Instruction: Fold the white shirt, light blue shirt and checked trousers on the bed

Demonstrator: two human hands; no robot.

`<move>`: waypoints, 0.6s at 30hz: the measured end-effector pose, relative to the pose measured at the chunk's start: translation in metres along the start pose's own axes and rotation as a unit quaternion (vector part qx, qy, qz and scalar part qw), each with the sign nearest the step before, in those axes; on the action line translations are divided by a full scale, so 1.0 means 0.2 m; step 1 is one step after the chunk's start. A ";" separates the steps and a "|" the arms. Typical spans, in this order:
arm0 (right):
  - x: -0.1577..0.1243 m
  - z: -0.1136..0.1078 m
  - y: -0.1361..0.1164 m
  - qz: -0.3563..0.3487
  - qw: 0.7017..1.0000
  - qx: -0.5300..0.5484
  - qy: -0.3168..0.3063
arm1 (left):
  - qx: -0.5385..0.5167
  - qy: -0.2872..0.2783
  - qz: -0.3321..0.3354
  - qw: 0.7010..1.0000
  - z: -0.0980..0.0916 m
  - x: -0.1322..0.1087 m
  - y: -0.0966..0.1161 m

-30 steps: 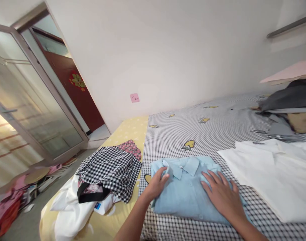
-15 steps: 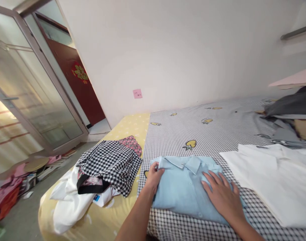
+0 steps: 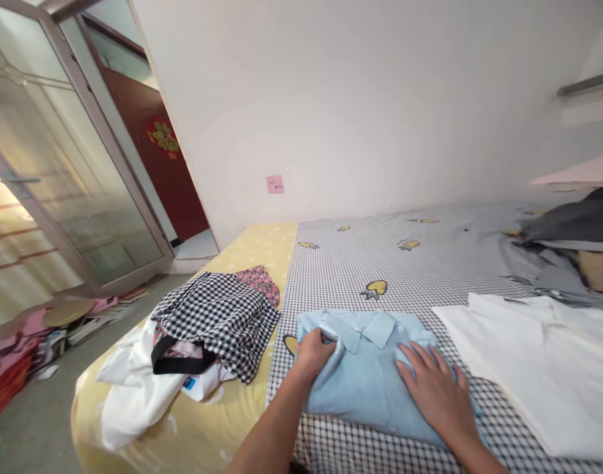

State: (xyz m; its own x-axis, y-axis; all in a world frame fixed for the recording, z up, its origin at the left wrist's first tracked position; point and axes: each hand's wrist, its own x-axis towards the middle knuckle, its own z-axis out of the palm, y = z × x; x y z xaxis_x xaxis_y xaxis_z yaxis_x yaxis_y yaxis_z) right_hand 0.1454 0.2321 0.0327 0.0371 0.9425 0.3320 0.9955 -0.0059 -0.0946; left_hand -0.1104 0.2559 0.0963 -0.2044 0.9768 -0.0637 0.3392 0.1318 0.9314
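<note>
Head view shows the light-blue shirt (image 3: pixel 365 388) folded into a neat block on the checked bedsheet (image 3: pixel 331 276), its collar (image 3: pixel 348 334) on the side away from the person. Half a second ago the left half of the collar was drawn up and its point was hidden; now both points lie spread on the shirt's front. The left hand (image 3: pixel 315 355) has shifted slightly inward at the shirt's left edge, its fingers curled together and apparently clamped on a raised fold of the fabric beside the collar. The right hand (image 3: pixel 437 388) keeps its place on the shirt's right part, palm down, fingers apart and gripping nothing. I judge this as straightening, nearly settled except for that fold on the left.

Left of the shirt, on the yellow sheet (image 3: pixel 262 247), a black-and-white gingham garment (image 3: pixel 217 309) lies over a white garment (image 3: pixel 138 401), with pink floral cloth (image 3: pixel 259 283) showing beyond. Just right of the shirt a white shirt (image 3: pixel 533 362) is spread out; farther beyond that is a stack of grey clothes (image 3: pixel 573 220). Nothing rests on the blue shirt but the hands, which hide parts of its side edges; the white shirt leaves little room on the right.
</note>
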 end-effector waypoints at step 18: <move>0.00 0.02 0.03 -0.009 1.000 0.006 -0.003 | -0.026 0.010 -0.014 1.000 -0.26 -0.05 -0.11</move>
State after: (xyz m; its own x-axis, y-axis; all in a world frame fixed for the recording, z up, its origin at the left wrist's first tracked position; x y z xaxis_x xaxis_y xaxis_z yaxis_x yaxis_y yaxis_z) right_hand 0.1511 0.2342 0.0280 0.0180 0.9446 0.3278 0.9949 0.0157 -0.1000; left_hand -0.1628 0.2352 0.0946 -0.2320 0.9691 -0.0834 0.2854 0.1498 0.9466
